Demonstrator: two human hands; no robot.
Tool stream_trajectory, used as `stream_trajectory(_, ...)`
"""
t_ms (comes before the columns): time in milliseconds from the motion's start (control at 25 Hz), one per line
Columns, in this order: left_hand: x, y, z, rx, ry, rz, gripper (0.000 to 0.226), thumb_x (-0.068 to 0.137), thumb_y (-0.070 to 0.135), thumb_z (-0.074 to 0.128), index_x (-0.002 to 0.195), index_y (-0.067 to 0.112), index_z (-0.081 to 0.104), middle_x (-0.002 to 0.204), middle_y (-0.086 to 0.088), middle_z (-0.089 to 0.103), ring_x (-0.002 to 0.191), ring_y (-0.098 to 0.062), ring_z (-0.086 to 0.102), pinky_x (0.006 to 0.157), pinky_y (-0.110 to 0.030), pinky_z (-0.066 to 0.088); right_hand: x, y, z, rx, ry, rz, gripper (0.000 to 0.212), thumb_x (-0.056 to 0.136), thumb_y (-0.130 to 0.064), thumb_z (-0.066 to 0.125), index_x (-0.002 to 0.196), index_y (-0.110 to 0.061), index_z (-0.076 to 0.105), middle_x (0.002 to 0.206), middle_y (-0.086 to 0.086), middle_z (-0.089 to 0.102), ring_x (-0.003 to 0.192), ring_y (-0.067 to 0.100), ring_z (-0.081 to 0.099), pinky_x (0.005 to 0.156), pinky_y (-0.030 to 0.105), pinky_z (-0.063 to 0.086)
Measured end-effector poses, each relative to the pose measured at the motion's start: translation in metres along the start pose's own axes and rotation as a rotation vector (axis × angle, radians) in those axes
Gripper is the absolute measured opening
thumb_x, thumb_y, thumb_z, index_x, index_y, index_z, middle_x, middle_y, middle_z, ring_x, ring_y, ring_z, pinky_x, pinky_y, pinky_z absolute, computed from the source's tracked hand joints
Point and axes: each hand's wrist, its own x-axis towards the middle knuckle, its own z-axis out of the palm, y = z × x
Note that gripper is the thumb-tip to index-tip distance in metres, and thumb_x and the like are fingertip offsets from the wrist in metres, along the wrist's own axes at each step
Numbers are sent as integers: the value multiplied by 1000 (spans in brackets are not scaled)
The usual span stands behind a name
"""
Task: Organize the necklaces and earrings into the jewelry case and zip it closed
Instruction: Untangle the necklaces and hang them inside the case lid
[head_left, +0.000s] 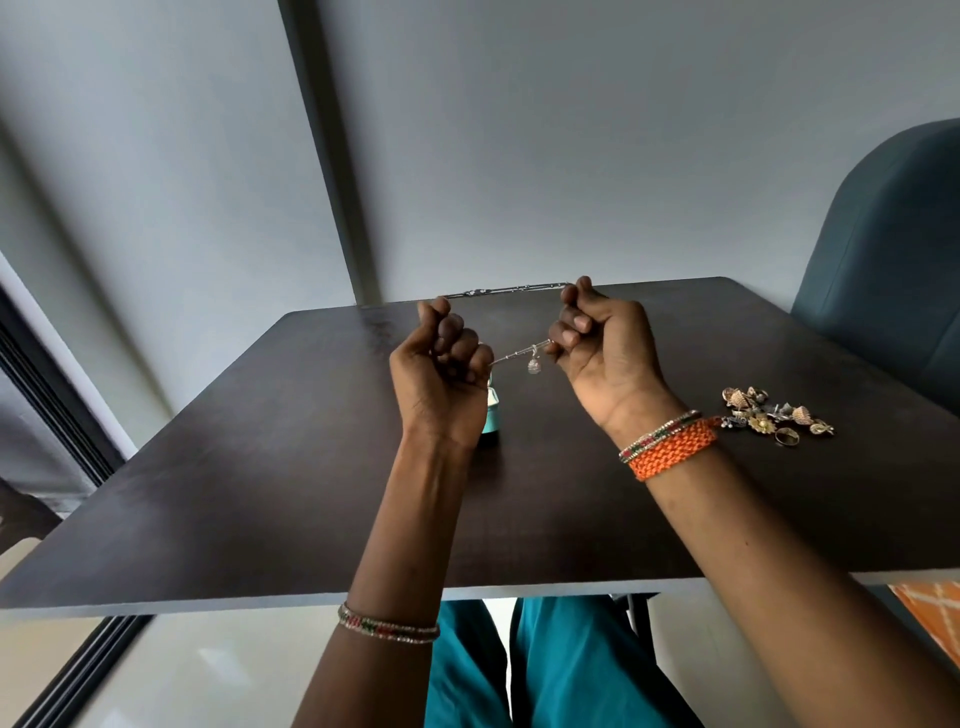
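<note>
Both hands, left hand (441, 374) and right hand (605, 345), are raised apart above the dark table (260, 493), each pinching a silver necklace (511, 288) stretched between them. Earrings (776, 413) lie heaped at right. No writing is readable.

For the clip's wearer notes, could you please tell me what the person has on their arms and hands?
Both forearms are bare, with no sleeves or gloves. The right wrist carries a wide orange braided band beside a thin beaded bangle in red, green and pale stones. A similar thin beaded bangle pair sits on the left forearm. No rings are visible on either hand.
</note>
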Motion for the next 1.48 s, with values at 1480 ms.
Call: stream_trajectory(1480,-27,14,8,409,-374,-373,36,85,27,47,101,1,67,66,5,42,46,-3,35,51,-15,27,-34,-50,2,-723,-416,237,23,96,-13,48,104,0,65,120,27,60,108,33,59,89,38,53)
